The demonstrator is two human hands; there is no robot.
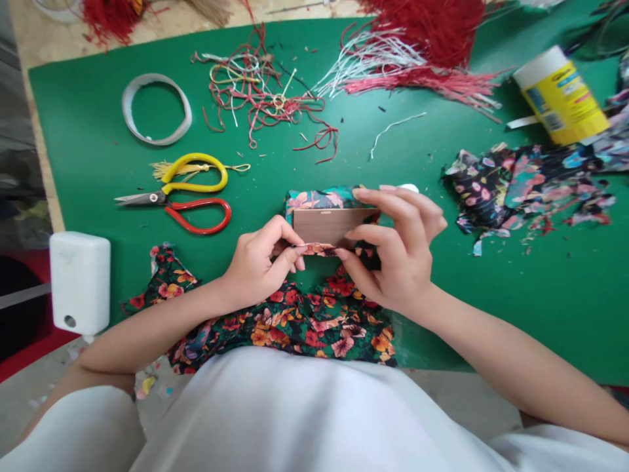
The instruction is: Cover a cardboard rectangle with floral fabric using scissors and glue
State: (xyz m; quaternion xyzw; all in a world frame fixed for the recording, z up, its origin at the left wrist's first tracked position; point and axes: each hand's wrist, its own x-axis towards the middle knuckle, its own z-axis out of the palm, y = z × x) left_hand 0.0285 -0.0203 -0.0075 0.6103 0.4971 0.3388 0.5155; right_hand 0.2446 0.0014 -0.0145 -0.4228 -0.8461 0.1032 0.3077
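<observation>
My right hand (400,252) grips a small brown card piece (327,224) partly wrapped in floral fabric (322,198); its fingers lie along the top edge and its thumb at the lower corner. My left hand (263,259) pinches the folded fabric edge (319,249) along the bottom of the card. Both hands are held just above a larger piece of dark floral cloth (295,324) lying at the near edge of the green mat (98,151).
Scissors with yellow and red handles (184,193) lie left of the hands. A tape ring (156,108), tangled red and white cords (265,92), red strands (432,39), a yellow-labelled glue bottle (560,92) and fabric scraps (521,187) lie around. A white box (80,282) stands left.
</observation>
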